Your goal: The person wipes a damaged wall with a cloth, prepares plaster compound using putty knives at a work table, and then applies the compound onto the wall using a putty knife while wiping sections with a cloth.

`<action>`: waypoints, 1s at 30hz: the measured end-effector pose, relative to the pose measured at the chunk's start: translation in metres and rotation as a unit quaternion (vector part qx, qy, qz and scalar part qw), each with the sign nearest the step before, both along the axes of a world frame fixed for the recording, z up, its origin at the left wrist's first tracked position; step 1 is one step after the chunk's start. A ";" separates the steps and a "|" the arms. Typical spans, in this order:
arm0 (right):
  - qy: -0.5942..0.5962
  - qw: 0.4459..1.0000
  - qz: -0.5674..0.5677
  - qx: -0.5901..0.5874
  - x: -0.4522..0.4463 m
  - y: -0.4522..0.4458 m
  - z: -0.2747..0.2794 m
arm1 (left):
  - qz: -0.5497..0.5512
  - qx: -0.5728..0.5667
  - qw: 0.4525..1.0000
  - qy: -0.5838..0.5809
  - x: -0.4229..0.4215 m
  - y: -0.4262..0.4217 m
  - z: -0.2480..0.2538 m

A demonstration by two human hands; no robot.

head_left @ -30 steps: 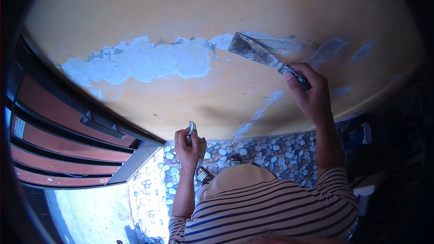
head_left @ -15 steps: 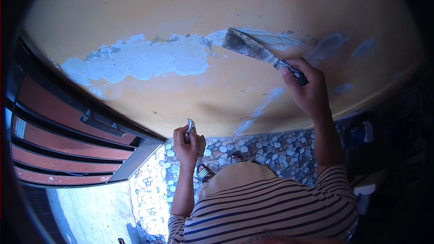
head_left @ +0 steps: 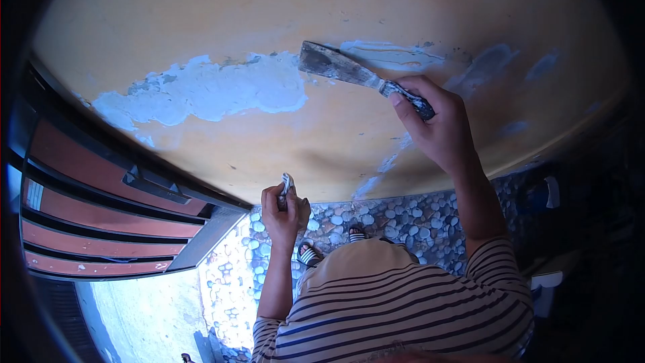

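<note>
While slats point(head_left: 114, 218) flank the wall point(head_left: 403, 0), left fingers point(head_left: 271, 196) grip something point(head_left: 287, 180), right fingers point(head_left: 422, 85) a scraper point(head_left: 342, 67).

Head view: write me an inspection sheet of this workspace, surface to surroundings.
Surface: tan wall, with a large rough whitish patch and smaller streaks.
Job's things: stained scraper, blade by the large patch's right end; white-smeared object, kind unclear.
Clutter: white-edged item at lower right, too dark to identify.
Hands: right hand grips the scraper's handle; left hand holds the smeared object low by the wall.
Cables: nothing seen.
Surroundings: red-and-black slatted panel at left; pebble-patterned floor.
</note>
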State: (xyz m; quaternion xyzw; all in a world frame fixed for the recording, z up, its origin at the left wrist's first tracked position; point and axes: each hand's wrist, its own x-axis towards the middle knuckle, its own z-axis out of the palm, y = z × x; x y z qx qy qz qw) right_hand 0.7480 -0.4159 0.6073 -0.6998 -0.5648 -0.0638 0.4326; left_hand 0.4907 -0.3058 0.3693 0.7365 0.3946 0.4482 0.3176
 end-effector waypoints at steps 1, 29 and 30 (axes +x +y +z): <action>0.003 1.000 -0.001 0.002 0.000 -0.002 0.000 | 0.000 0.017 1.000 -0.002 0.002 0.001 0.000; 0.177 0.984 -0.029 0.000 0.017 -0.118 -0.097 | 0.069 0.365 0.913 -0.165 0.153 0.048 0.189; 0.180 0.983 -0.030 0.002 0.018 -0.125 -0.098 | 0.054 0.333 0.928 -0.155 0.165 0.036 0.187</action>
